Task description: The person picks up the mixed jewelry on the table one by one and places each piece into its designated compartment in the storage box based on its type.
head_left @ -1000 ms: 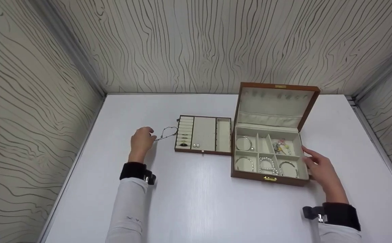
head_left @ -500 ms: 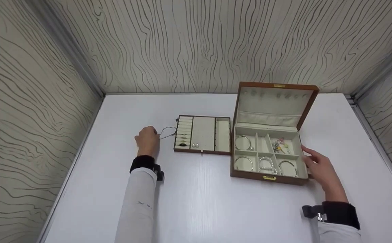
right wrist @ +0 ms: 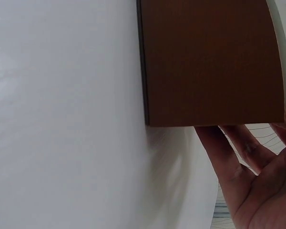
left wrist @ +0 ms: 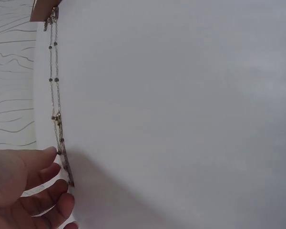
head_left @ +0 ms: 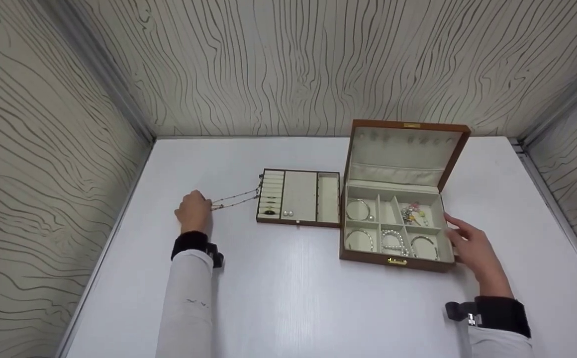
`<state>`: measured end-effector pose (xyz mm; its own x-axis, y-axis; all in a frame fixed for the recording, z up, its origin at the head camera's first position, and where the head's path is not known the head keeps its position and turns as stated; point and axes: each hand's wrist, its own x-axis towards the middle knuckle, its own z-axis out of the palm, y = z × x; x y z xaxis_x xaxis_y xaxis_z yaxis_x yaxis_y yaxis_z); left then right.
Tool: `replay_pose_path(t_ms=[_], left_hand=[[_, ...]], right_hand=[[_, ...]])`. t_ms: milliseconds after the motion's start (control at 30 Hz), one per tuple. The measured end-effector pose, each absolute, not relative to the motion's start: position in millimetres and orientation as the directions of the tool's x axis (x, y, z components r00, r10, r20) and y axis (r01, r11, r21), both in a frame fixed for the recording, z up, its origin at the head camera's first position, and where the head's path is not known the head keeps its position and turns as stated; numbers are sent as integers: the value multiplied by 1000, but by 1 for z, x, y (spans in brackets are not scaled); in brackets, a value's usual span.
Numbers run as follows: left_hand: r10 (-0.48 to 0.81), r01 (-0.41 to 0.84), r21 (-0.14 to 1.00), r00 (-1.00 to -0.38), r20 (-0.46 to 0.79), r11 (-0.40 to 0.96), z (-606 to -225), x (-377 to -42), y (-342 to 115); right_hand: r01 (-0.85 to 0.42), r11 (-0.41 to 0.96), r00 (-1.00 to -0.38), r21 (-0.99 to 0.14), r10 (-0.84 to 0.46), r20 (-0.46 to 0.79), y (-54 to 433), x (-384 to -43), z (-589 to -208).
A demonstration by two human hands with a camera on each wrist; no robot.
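My left hand (head_left: 192,213) pinches one end of a thin beaded chain necklace (left wrist: 57,98). Two strands of the necklace run taut from the fingertips to the left edge of a shallow jewelry tray (head_left: 300,194), where more of the chain is bunched. The tray holds rings in its ring rolls and a pair of pearl earrings. My right hand (head_left: 473,248) touches the right wall of an open brown jewelry box (right wrist: 214,62), its fingers along the outside and thumb by the rim. Bracelets, a pearl string and colourful trinkets lie in the box's compartments.
The box lid (head_left: 402,149) stands raised at the back. The tray sits directly left of the box, close against it. Both are on a white table (head_left: 288,298) with wood-grain patterned panels (head_left: 298,69) behind and at the sides.
My left hand first shifted right, then drew back left, and the slack looped chain is now pulled straight from the tray. The right hand has stayed at the box.
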<state>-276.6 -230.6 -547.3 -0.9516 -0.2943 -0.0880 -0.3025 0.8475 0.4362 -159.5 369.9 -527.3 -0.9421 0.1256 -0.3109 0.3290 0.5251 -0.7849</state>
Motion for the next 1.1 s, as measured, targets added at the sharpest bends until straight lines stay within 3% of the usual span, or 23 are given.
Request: replay_pose_path(t_ms=[300,633,800,1100], left_hand=[[-300,-350,543,-936,-182,763,-545,-272,-231],[-307,-298,486,-950,-64,821,-552,-277,-225],[-386,-363,428,-922,-36,828,-555,-278,-233],[-415,-397,490,-907,-78,776,-553,-270,-231]], right_hand=[[324,527,-944,-786,121,-308,370,-159,-526],[347,513,-935,-785,128,-330,368,-160,-526],[352,510,-933,-785,119,-341,367,-162,-525],[345,503,-936,-792,117,-333,368,-161,-527]])
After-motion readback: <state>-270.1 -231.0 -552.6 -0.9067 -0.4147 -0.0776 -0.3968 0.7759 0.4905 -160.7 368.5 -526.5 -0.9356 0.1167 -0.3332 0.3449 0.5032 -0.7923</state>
